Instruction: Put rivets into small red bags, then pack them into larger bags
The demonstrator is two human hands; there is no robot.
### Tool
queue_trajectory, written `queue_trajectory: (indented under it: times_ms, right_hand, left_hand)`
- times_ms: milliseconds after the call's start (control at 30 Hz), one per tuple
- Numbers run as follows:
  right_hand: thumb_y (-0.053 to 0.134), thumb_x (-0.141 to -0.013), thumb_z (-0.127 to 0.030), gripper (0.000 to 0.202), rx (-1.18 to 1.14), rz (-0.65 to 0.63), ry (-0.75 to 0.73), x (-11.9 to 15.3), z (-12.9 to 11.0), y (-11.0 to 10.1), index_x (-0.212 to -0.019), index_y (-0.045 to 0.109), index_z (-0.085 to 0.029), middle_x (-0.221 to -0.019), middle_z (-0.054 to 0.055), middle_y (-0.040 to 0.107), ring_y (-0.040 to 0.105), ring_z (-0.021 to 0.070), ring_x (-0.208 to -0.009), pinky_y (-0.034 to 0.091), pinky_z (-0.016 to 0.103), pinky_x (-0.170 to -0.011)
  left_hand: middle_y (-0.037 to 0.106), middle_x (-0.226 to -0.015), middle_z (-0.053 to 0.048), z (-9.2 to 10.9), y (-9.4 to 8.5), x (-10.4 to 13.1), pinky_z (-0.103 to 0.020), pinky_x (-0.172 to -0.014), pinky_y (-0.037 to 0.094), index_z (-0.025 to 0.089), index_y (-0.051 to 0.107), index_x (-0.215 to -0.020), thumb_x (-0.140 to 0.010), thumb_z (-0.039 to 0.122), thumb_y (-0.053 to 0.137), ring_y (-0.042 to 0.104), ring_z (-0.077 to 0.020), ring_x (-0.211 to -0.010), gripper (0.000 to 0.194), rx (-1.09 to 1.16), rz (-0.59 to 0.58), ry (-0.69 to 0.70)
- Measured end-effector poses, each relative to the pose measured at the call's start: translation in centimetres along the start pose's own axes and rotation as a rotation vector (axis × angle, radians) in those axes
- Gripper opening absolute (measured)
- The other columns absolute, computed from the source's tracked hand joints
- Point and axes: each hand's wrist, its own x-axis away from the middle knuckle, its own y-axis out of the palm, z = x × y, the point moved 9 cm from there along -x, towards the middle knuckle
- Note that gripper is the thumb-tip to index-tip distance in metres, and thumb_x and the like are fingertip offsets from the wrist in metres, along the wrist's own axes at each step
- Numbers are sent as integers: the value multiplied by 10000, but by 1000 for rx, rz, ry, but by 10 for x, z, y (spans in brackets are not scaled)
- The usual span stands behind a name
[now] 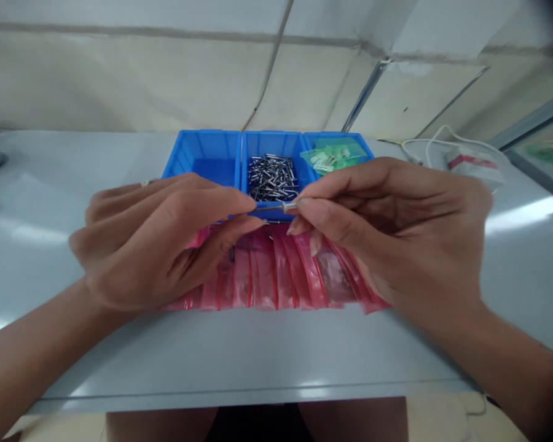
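Note:
Both my hands meet above a row of pink zip bags. A small silver blind rivet (284, 207) with a thin pin lies level between my fingertips. My left hand (161, 236) has thumb and forefinger closed at the pin's left end. My right hand (396, 227) pinches the thicker end between thumb and forefinger, its other fingers curled below. Under the fingertips, another thin metal piece (276, 222) shows, partly hidden. The pink zip bags (262, 276) lie overlapped side by side, their far ends covered by my hands. Just beyond, a blue bin (275, 136) holds many similar rivets (273, 176).
Left of the rivet bin stands another blue bin (207, 144). The right blue bin (334, 137) contains green plastic bags (334, 156) with pale pieces. White cables (442, 130) and a red-and-white box (474, 166) are at the back right. The grey table (239, 356) ends near my lap.

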Motion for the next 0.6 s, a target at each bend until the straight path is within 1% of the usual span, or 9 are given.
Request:
queue_trajectory:
  times_ms: [67,133,233,267,367,433,500,567,600]
  right_hand:
    - [905,-932,-168,98,-7,-56,0,0,-1,5,-943,857,-253,-836,-47,828,764,114,-678,682,239,-637]
    - [904,-928,-162,90,-29,-103,-1,-2,0,8,-949,854,-234,-854,-45,836,790,107,-719,681,207,-657]
    - [890,-948,-168,63,-21,-25,22,-7,8,-4,-969,852,-214,-886,-21,849,809,119,-751,702,222,-698]
    - [874,-971,-183,61,-20,9,30,-9,12,-10,-1018,857,-217,-933,-4,861,828,141,-801,713,247,-708]
    - [795,-1038,-208,203,-27,54,29,-13,17,-20,-1231,838,-253,-1159,33,876,857,215,-1022,745,342,-769]
    - [763,-1042,-178,218,103,60,-57,-12,10,-21,-1227,838,-264,-1191,23,873,846,213,-1076,743,370,-861]
    - [712,-1052,-139,197,353,13,-222,-6,-5,-12,-1125,847,-264,-1105,-3,878,837,175,-1013,712,343,-905]
    - [650,-1074,-106,233,582,-126,-421,5,-18,11,-1118,835,-240,-1074,-3,878,828,158,-973,680,322,-880]
    - [635,-1078,-94,237,667,-215,-521,12,-21,24,-1142,829,-215,-1085,11,878,827,165,-967,668,324,-847]
  left_hand:
    - [776,-807,40,2,1,2,-325,-655,569,280,772,-1008,-1112,387,674,751,-157,-700,178,-35,-1,36]
    - [757,-768,32,8,1,2,-345,-599,513,268,721,-915,-1118,354,641,701,-157,-656,234,-68,-20,77]
    - [688,-688,19,8,-6,-1,-363,-600,443,253,650,-801,-1148,321,557,630,-155,-637,366,-142,0,24]
    - [665,-666,15,6,-8,-1,-365,-605,433,249,633,-774,-1167,335,509,611,-152,-631,421,-161,17,-18]
    - [631,-643,11,0,-11,-1,-352,-612,450,246,632,-764,-1196,358,401,573,-137,-611,503,-171,58,-110]
    - [648,-665,19,-1,-11,-2,-339,-619,461,242,669,-802,-1193,312,417,566,-122,-609,470,-165,86,-102]
    - [675,-702,24,-3,-9,-6,-346,-625,451,237,689,-834,-1173,242,461,559,-118,-614,408,-135,108,-66]
    - [753,-817,3,-8,-2,-10,-372,-692,512,234,722,-924,-1130,201,546,649,-155,-713,273,-81,66,-28]
    - [804,-935,-23,-11,4,-12,-399,-764,571,230,743,-1011,-1106,187,584,718,-193,-820,190,-56,12,-11]
